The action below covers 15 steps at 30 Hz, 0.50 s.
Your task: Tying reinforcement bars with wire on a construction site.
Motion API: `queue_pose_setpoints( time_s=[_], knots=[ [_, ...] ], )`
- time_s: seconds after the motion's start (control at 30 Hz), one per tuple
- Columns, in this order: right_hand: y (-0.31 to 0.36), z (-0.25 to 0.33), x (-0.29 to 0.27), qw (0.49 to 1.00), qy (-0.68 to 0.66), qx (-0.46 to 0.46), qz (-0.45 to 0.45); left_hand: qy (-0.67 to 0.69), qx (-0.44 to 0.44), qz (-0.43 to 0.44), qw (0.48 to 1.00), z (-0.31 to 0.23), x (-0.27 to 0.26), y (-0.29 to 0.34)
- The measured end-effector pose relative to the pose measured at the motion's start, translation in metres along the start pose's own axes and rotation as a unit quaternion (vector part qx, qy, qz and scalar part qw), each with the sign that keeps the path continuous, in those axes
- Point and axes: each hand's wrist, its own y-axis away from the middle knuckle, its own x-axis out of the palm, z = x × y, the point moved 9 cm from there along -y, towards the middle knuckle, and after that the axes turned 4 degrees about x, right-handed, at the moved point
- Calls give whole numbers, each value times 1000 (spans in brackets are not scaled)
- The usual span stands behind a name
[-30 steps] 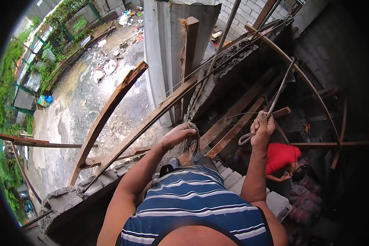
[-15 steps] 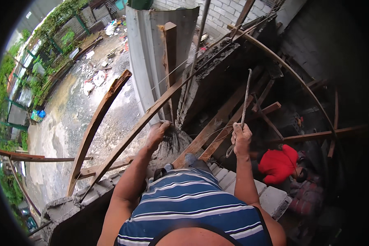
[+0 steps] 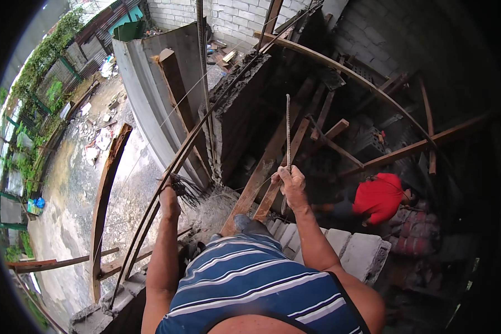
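My left hand (image 3: 169, 205) is closed around a bundle of thin dark wires (image 3: 187, 192), whose loose ends fan out to the right. It sits against or just under a long wooden strip (image 3: 178, 158) that slants past it; whether they touch I cannot tell. My right hand (image 3: 293, 186) grips a thin steel rod (image 3: 288, 128), standing nearly upright, with its lower end showing below the fist. A fine strand of wire (image 3: 234, 192) runs between the two hands. Beneath my hands, planks (image 3: 267, 167) slope down beside a rough grey mound (image 3: 214, 209).
Concrete blocks (image 3: 362, 253) line the wall top by my right side. A person in a red shirt (image 3: 379, 197) bends over below on the right. A corrugated metal sheet (image 3: 145, 89), an upright timber (image 3: 175, 89) and a broken block wall (image 3: 236, 106) stand ahead. Loose beams (image 3: 106, 206) lean left.
The view has swung, so the surroundings sit further left. My left hand has come up to the slanting strip with the wires. The rod in my right hand now points straighter up.
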Motion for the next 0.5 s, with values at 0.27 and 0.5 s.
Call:
queue_pose_setpoints(
  time_s=[0.27,0.5],
  knots=[
    [9,0,24,996,45,33,74,-23,121,67,990,-45,31,41],
    [20,5,38,990,115,10,83,-32,103,75,991,-40,35,42]
  ],
)
